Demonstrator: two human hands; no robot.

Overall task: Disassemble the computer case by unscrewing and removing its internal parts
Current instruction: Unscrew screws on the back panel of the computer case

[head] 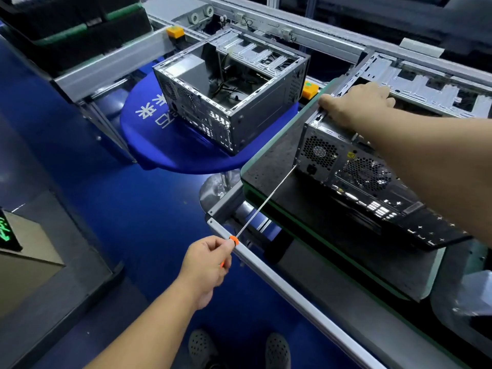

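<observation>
Glossy blue floor [138,209], grey aluminium conveyor frame [306,35], round blue stool [165,145], green-edged dark worktable [279,155]

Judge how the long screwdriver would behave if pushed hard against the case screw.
The screwdriver has a very long, thin shaft, so it would probably flex a little and its tip could skip off. The left hand grips only the orange handle, so aim likely wobbles. The right hand presses on the case, which should keep it from sliding.

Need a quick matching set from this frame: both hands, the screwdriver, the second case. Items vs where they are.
Items:
1. left hand
2. right hand
3. screwdriver tip
4. second open case

Places:
A. on the round blue stool
B. on the near case's top edge
C. at a screw on the near case's rear panel
D. around the orange handle

Pairs: 1-D, 2-B, 3-C, 4-A
</observation>
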